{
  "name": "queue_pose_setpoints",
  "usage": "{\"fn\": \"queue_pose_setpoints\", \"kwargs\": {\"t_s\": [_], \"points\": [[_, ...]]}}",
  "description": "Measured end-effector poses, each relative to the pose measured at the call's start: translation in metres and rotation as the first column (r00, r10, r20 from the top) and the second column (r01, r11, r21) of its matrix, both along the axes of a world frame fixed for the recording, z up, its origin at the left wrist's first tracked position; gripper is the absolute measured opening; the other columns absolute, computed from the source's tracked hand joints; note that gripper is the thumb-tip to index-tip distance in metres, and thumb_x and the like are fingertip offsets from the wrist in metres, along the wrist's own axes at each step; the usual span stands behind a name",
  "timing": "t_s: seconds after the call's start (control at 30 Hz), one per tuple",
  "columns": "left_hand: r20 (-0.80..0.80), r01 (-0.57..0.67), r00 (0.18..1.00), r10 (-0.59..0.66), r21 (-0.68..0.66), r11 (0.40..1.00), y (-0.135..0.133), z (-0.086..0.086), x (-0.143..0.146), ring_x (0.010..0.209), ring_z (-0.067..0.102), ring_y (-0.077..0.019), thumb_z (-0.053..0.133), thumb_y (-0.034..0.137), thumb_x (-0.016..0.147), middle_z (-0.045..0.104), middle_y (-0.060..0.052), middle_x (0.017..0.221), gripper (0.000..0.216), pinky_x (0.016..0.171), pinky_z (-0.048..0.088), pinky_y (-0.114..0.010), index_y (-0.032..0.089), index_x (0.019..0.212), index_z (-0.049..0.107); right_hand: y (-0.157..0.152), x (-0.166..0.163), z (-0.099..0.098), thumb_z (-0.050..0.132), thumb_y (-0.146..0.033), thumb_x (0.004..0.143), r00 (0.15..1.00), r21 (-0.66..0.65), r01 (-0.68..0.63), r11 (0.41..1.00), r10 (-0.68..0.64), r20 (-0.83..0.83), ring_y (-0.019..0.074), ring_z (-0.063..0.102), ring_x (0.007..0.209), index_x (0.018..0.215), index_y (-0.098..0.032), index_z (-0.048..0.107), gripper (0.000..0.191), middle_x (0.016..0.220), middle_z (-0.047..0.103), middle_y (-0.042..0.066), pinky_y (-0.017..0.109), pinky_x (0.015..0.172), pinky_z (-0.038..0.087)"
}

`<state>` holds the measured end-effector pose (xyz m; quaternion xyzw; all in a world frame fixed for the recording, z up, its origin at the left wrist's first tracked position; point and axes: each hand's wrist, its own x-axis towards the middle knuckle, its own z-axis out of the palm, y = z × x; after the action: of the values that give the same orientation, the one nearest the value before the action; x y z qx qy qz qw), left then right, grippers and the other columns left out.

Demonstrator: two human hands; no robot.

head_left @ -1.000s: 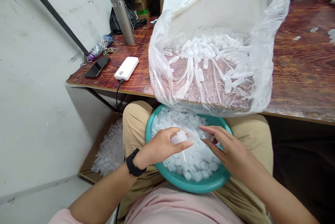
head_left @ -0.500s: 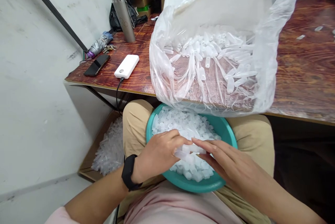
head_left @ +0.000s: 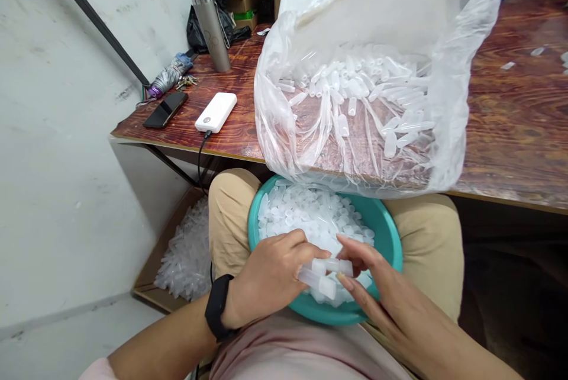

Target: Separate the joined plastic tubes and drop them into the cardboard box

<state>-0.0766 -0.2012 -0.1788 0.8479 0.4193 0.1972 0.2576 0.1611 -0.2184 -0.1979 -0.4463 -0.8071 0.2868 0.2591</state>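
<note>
My left hand (head_left: 277, 261) is closed around a few translucent white plastic tubes (head_left: 317, 279) with small caps on their ends, pointing right. Close by on the right, my right hand (head_left: 377, 282) has its thumb and forefinger apart on either side of the end of one tube. The thumb tip is near or against that tube; contact is hard to make out. Below both hands, a teal basin (head_left: 393, 232) rests on my lap, filled with many small white plastic caps (head_left: 306, 208). My hands hide part of the heap.
A clear plastic bag (head_left: 448, 131) with loose white tubes lies open on the wooden table (head_left: 510, 131), overhanging its front edge. Left of it are a power bank (head_left: 216, 112) with a cable, a phone (head_left: 165, 110) and a steel flask (head_left: 208, 22). A carton (head_left: 144, 276) of tubes stands lower left.
My right hand's thumb and forefinger have spread apart from the tubes. The tubes in my left hand have tipped slightly lower, and their capped ends now show more clearly.
</note>
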Motion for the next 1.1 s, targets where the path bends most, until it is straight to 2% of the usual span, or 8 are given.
{"fn": "queue_pose_setpoints", "kwargs": {"t_s": [0.37,0.5,0.67,0.73,0.8,0.87,1.0,1.1], "points": [[-0.032,0.019,0.999,-0.017,0.075,0.997,-0.006,-0.009,0.000,0.081,0.065,-0.0186,0.055,0.018,0.100,0.064,-0.002,0.093,0.025,0.069,0.054,-0.030,0.024,0.119,0.069,-0.003,0.000,0.001,0.043,-0.034,0.108,0.998,-0.009,0.025,1.000,-0.024,0.060,0.0187,0.077,0.086,0.149,-0.029,0.043,0.041,0.109,0.077,0.006,0.029,0.071,0.063],[-0.035,0.007,0.999,-0.002,0.151,0.989,-0.011,-0.012,0.003,0.076,0.063,-0.0189,0.055,0.022,0.101,0.062,-0.002,0.086,0.016,0.066,0.053,-0.031,0.021,0.109,0.070,-0.008,-0.013,0.000,0.046,-0.033,0.107,0.999,0.077,-0.037,0.996,0.036,0.011,0.0209,0.075,0.102,0.140,-0.031,0.049,0.033,0.115,0.075,0.006,0.035,0.086,0.061],[-0.021,-0.057,0.998,0.062,0.177,0.983,-0.025,-0.016,-0.015,0.076,0.065,-0.0192,0.052,0.023,0.103,0.064,-0.002,0.086,0.022,0.066,0.054,-0.031,0.025,0.117,0.069,-0.003,-0.029,0.005,0.030,-0.040,0.111,0.996,-0.368,-0.025,0.929,-0.010,-0.093,0.0144,0.068,0.067,0.139,-0.026,0.046,0.036,0.082,0.068,-0.002,0.025,0.064,0.057],[0.029,-0.199,0.980,0.197,0.086,0.976,-0.033,-0.021,-0.041,0.082,0.068,-0.0184,0.058,0.032,0.102,0.068,-0.002,0.094,0.022,0.073,0.057,-0.031,0.027,0.121,0.068,0.011,-0.020,0.006,0.032,-0.048,0.109,0.998,-0.401,-0.033,0.916,0.007,-0.065,0.0156,0.067,0.066,0.146,-0.024,0.042,0.045,0.081,0.067,-0.001,0.027,0.064,0.056],[0.013,-0.459,0.888,0.459,0.026,0.888,-0.042,-0.028,-0.078,0.091,0.070,-0.0192,0.060,0.039,0.100,0.071,-0.002,0.102,0.022,0.081,0.059,-0.032,0.028,0.118,0.069,0.031,-0.003,0.002,0.036,-0.052,0.107,0.997,-0.309,0.065,0.949,-0.053,0.048,0.0186,0.070,0.073,0.143,-0.024,0.048,0.047,0.089,0.070,0.003,0.031,0.069,0.057],[-0.088,-0.705,0.702,0.706,0.050,0.707,-0.050,-0.036,-0.120,0.095,0.072,-0.0223,0.058,0.044,0.100,0.072,0.000,0.104,0.023,0.084,0.060,-0.035,0.028,0.113,0.069,0.052,0.017,-0.008,0.039,-0.052,0.105,0.981,-0.148,0.116,0.982,-0.089,0.174,0.0233,0.073,0.088,0.133,-0.024,0.057,0.043,0.105,0.073,0.008,0.036,0.077,0.059],[-0.229,-0.817,0.537,0.812,0.097,0.568,-0.057,-0.051,-0.183,0.103,0.074,-0.0324,0.059,0.040,0.097,0.074,-0.003,0.110,0.029,0.086,0.062,-0.045,0.023,0.119,0.065,0.078,0.041,-0.035,0.036,-0.034,0.107,0.912,0.064,-0.031,0.997,0.002,0.411,0.0247,0.074,0.097,0.122,-0.022,0.063,0.033,0.115,0.072,0.012,0.038,0.085,0.060],[-0.231,-0.836,0.475,0.849,0.180,0.517,-0.049,-0.054,-0.189,0.124,0.064,-0.0425,0.064,0.036,0.093,0.071,-0.010,0.121,0.036,0.099,0.055,-0.059,0.022,0.126,0.060,0.086,0.039,-0.050,0.039,-0.021,0.103,0.879,0.098,-0.070,0.993,0.015,0.477,0.0254,0.074,0.094,0.123,-0.020,0.063,0.032,0.110,0.071,0.012,0.040,0.085,0.060]]}}
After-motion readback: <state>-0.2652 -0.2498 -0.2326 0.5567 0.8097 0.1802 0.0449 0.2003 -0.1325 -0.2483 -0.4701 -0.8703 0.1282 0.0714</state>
